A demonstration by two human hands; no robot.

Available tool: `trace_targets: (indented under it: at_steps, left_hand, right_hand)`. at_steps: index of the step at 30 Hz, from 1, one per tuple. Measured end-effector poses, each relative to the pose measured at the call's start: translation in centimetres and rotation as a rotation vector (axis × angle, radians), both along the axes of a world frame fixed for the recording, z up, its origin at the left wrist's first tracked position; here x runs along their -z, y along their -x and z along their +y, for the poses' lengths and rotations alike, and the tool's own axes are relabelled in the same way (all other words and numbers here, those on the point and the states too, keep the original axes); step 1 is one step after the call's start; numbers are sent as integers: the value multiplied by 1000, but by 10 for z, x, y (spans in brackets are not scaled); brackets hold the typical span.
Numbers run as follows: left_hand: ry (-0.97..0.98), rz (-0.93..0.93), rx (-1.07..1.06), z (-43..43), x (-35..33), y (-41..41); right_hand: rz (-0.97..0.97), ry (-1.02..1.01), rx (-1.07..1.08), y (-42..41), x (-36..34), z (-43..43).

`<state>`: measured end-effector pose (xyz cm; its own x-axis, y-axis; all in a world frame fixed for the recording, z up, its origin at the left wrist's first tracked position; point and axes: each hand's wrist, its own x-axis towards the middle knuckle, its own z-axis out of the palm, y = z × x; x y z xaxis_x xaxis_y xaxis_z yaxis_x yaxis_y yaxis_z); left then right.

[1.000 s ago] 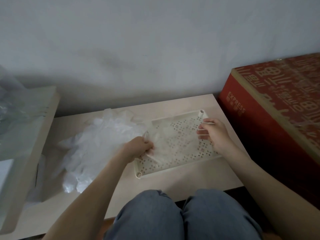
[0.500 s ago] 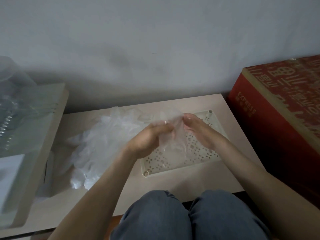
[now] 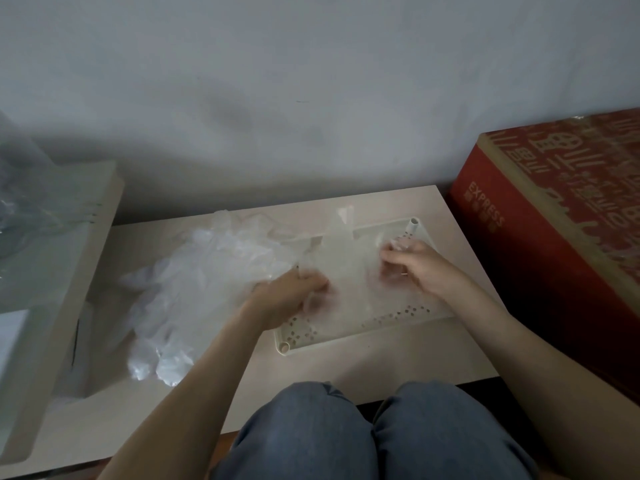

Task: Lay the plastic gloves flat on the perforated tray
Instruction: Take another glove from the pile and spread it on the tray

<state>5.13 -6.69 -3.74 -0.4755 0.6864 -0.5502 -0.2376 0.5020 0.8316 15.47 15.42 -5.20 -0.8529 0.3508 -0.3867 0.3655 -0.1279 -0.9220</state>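
Two bare forearms reach in from below and angle toward each other over the tray. The left hand, knuckles up and fingers curled, grips the left edge of one clear glove. The right hand, fingers bent, pinches its right edge. The glove is spread between them across the one tray, on the counter. One heap of more gloves lies just left of the tray; their count cannot be told. One red box stands at the right.
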Motion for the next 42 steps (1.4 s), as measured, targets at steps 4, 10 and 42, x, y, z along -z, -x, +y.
trace_targets:
  at_steps: [4,10,42]
  left_hand:
    - [164,117,2,5,11,-2]
    - [327,264,-49,12,18,1]
    - [390,1221,697,46,78,1]
  right_hand:
    - [-162,-295,65,0,15,3]
    - [-272,-393,81,2,15,-3]
    - [-217,-661,136,-2,32,3]
